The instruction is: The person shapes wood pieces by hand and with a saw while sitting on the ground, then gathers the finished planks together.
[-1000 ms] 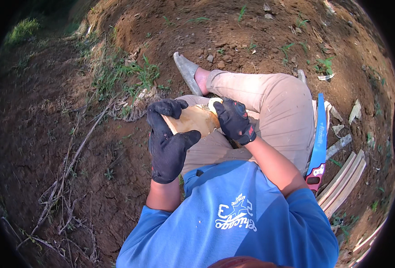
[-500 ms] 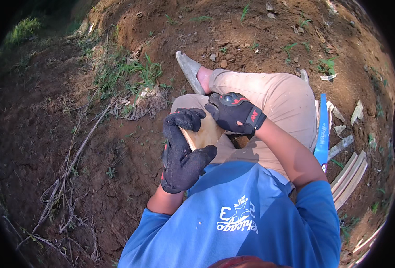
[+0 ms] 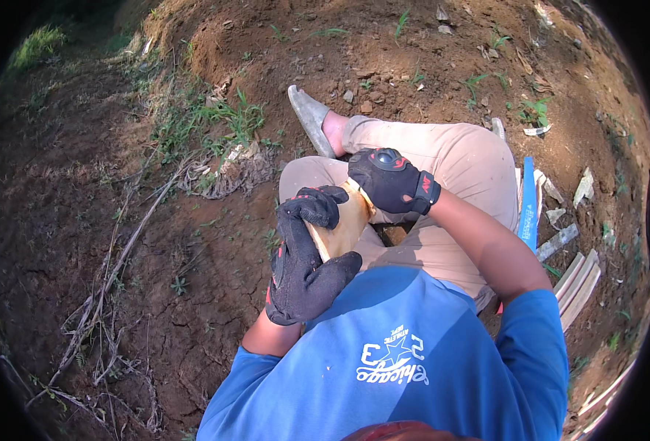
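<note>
Both my hands wear black gloves with red marks. A pale, flat piece of wood (image 3: 342,226) is tilted above my lap. My left hand (image 3: 303,253) is closed round its left edge, thumb at the near side and fingers at the far side. At the wood's far right edge is my right hand (image 3: 389,178), its fingers curled in. A thin pale edge shows beside its knuckles; what the right fingers hold, if anything, is hidden.
My folded legs in tan trousers (image 3: 450,158) lie under the wood. To my right are a long flat blue object (image 3: 528,209) and several pale wooden strips (image 3: 579,288). Dry stalks (image 3: 115,294) and grass tufts (image 3: 229,117) stand on bare soil at left.
My right hand has shifted a little to the right, and its fingers have curled in at the wood's edge. My left hand with the wood has moved slightly right and nearer.
</note>
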`<state>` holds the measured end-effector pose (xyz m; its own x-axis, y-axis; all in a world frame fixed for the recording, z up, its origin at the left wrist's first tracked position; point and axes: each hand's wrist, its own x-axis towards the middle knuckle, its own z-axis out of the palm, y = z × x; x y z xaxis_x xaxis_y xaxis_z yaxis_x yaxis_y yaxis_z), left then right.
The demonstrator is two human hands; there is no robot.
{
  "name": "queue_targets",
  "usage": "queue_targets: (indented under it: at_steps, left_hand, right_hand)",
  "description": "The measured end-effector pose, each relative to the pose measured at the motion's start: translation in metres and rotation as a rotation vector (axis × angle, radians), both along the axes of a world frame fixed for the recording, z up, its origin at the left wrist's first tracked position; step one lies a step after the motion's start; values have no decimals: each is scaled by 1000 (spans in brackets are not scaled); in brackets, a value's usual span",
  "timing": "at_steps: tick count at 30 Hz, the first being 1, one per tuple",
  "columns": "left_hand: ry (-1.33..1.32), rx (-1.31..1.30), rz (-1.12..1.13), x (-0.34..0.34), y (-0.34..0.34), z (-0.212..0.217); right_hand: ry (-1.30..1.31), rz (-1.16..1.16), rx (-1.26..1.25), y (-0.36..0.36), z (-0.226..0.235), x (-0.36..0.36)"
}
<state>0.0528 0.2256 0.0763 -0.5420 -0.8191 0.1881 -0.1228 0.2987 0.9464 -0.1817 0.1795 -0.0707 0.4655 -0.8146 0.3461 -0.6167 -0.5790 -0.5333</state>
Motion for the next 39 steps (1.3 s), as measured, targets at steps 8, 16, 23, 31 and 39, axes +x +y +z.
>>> queue_targets:
  at_steps: [8,16,23,31,39]
  left_hand:
    - [124,96,53,2,-8,-4]
    - [17,0,12,-11,-2,2]
    - [-33,-67,-65,-13,7,1]
    - [70,53,39,-10,-2,-2]
    - [147,134,51,-4,-14,3]
  right_hand:
    - [-106,-295,-88,19,-34,8]
    - [-360,-670,329,47,52,41]
    - [80,-361,149,46,-3,25]
    - [8,-325,-56,44,-37,-1]
    - [-83,-435,214,35,-56,-3]
